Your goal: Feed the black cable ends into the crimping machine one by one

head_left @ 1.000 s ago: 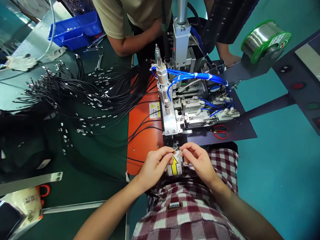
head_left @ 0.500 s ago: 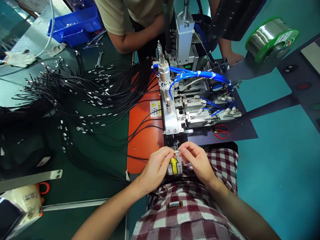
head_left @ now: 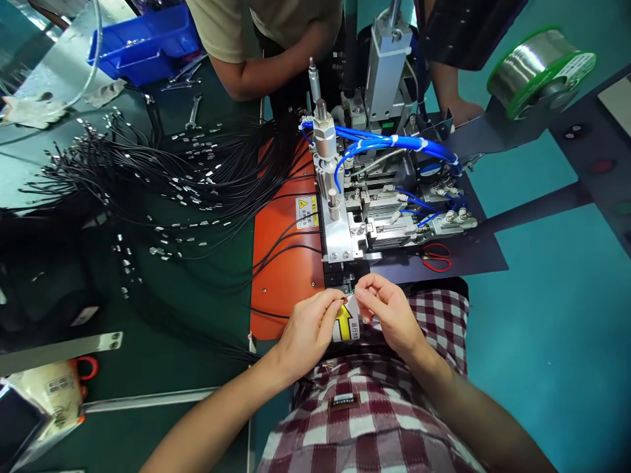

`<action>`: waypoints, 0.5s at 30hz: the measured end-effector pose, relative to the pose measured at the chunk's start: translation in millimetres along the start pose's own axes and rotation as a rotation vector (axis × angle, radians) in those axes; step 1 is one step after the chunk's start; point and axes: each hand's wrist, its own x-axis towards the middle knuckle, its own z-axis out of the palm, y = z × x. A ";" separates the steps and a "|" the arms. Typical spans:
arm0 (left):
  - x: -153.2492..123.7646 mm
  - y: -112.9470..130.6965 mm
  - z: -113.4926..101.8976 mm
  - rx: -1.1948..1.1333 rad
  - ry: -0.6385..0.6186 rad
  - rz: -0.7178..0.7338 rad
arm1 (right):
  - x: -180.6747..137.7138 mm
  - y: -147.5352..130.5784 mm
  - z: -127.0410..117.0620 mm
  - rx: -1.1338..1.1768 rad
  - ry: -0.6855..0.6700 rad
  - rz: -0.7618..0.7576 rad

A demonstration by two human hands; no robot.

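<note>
My left hand (head_left: 310, 332) is closed in a pinch on the end of a black cable (head_left: 269, 314), which runs in from the left across the orange plate. Thin coloured wires (head_left: 351, 293) stick out past its fingertips. Close on the right, my right hand (head_left: 387, 309) has thumb and forefinger pinched together at the tips of these wires. The tips themselves are too small to make out. Both hands are over a label with a yellow arrow (head_left: 344, 322), just in front of the metal machine (head_left: 338, 230).
Many black cables with metal ends (head_left: 187, 184) spread over the dark green table. Red-handled scissors (head_left: 436, 257) lie right of the machine, below a solder wire spool (head_left: 532, 66). A wrench (head_left: 194, 112) and blue bin (head_left: 148, 43) are at the back left. Another person's arm (head_left: 276, 72) rests behind the machine.
My right hand has risen slightly, and the white bit between my fingertips gives way to thin coloured wires. At the back, the machine's tall upright cylinder has shifted right.
</note>
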 end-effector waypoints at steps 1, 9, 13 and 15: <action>-0.4 -0.9 0.9 0.018 0.007 -0.002 | -1.9 -0.1 1.0 -0.043 0.026 -0.025; -1.5 -5.4 4.7 0.076 0.061 0.015 | -9.8 8.0 8.1 -0.159 0.085 -0.043; -0.8 -0.6 1.6 -0.003 0.024 -0.005 | -8.1 7.1 7.7 -0.055 0.027 0.015; -0.4 0.8 1.0 -0.046 0.031 -0.012 | -7.9 6.1 7.1 -0.046 0.017 0.013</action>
